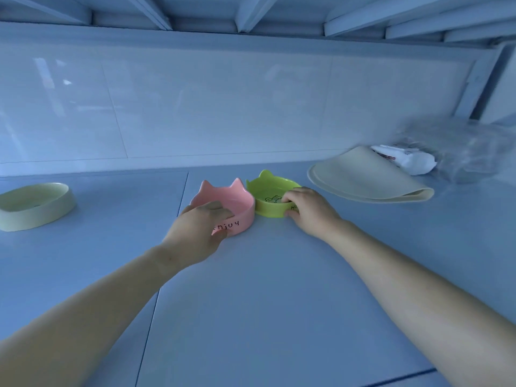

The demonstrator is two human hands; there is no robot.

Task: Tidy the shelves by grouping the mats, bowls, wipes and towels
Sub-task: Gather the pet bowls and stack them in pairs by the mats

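Observation:
Two cat-eared bowls stand side by side and touching on the white shelf point(279, 275). My left hand point(196, 229) grips the near rim of the pink bowl point(237, 199), fingers inside, thumb outside by the black lettering. Gripping the near right rim of the green bowl point(268, 191) the same way is my right hand point(310, 209). A cream bowl point(33, 205) sits alone at the far left. At the right lies a folded beige mat point(363, 177), with a white wipes pack point(405, 160) just behind it.
Crumpled clear plastic wrap point(460, 146) fills the back right corner beside a white upright post point(485, 85). A glossy white back wall point(223, 107) closes the shelf. The slatted underside of the shelf above point(251, 12) hangs close overhead.

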